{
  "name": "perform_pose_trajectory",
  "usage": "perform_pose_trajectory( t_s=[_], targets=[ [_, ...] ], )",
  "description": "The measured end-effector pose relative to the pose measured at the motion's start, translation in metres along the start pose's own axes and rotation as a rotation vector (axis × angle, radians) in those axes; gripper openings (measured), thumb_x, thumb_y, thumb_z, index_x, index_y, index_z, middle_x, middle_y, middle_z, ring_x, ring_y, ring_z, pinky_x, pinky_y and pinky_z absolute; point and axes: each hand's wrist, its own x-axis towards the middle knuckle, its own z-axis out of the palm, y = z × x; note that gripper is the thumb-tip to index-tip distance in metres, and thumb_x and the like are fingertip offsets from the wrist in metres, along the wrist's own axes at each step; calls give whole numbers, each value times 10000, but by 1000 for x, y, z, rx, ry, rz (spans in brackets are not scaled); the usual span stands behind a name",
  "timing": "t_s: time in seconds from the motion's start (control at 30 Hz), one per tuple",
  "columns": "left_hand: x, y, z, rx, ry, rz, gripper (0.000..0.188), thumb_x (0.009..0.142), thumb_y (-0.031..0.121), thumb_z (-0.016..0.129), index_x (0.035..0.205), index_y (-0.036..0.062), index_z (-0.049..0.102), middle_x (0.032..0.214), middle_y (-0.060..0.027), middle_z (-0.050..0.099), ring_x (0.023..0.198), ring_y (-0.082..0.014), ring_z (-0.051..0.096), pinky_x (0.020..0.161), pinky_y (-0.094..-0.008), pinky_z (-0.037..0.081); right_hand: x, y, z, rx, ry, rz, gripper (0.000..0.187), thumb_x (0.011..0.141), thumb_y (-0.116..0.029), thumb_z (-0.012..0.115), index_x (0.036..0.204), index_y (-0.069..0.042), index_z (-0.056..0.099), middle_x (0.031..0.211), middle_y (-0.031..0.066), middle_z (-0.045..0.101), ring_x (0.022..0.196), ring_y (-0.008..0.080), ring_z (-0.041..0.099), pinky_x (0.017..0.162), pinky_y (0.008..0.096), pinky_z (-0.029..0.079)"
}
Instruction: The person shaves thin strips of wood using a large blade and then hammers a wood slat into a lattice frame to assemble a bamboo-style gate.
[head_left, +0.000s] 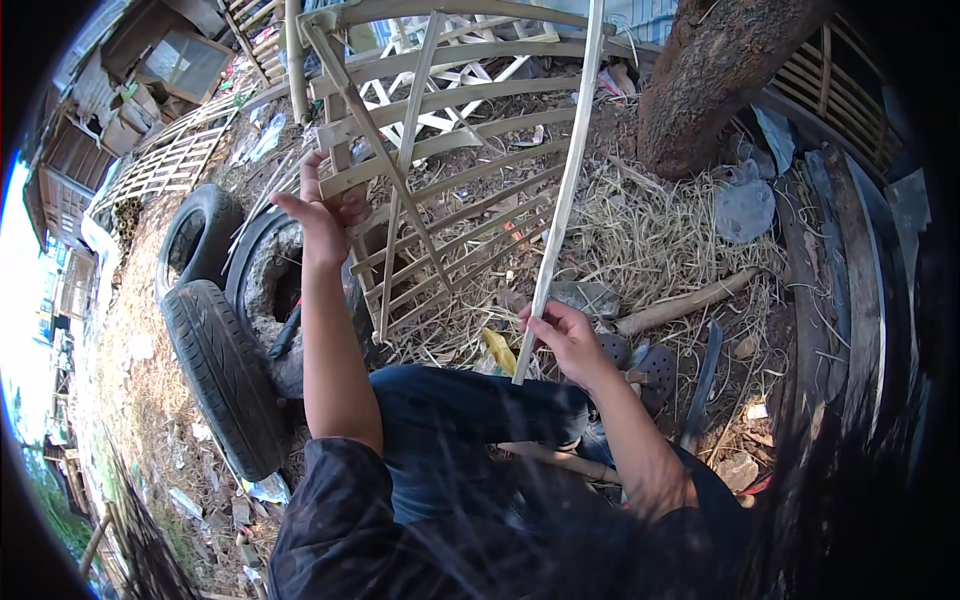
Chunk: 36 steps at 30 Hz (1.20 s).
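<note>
A bamboo lattice panel (372, 130) of pale slats, with diagonal strips across it, stands tilted in front of me. My left hand (328, 210) has its fingers curled around the end of a slat at the panel's left edge, the thumb sticking out to the left. Between the thumb and fingers of my right hand (568, 345) is the lower end of a long, thin bamboo strip (563, 200). That strip rises along the panel's right side and runs out of view at the top. Whether it touches the slats, I cannot tell.
Old tires (215, 370) stand left of my knee. A tree trunk (715, 85) rises at the far right above straw-like shavings (640, 225). A round stick (690, 300) and a dark blade-like piece (706, 375) lie right of my hand. Long boards (855, 270) line the right side.
</note>
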Motion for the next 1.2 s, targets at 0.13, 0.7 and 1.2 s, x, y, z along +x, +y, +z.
perform_pose_trajectory(
  t_s=[0.13,0.7,1.2],
  targets=[
    [-11,11,20,36,-68,92,1256,532,1008,172,1349,66,320,604,19,371,490,-87,288,464,-248,215,-10,-12,1,-38,-3,-50,183,962,-153,566,1071,-16,618,907,16,639,760,47,543,660,223,452],
    [-6,-19,47,-295,-219,-142,1126,568,1000,201,1250,121,372,572,20,346,460,-96,274,446,-261,213,-68,-40,-9,-251,55,-143,163,952,-118,554,1035,2,627,907,43,658,860,93,614,767,254,480],
    [1,-81,60,-136,-73,-188,991,780,876,145,1399,123,326,751,-59,520,524,-152,417,443,-272,294,-21,41,-42,-134,-25,110,158,962,-142,558,1063,-44,628,884,5,656,742,67,582,632,239,473]
  ],
)
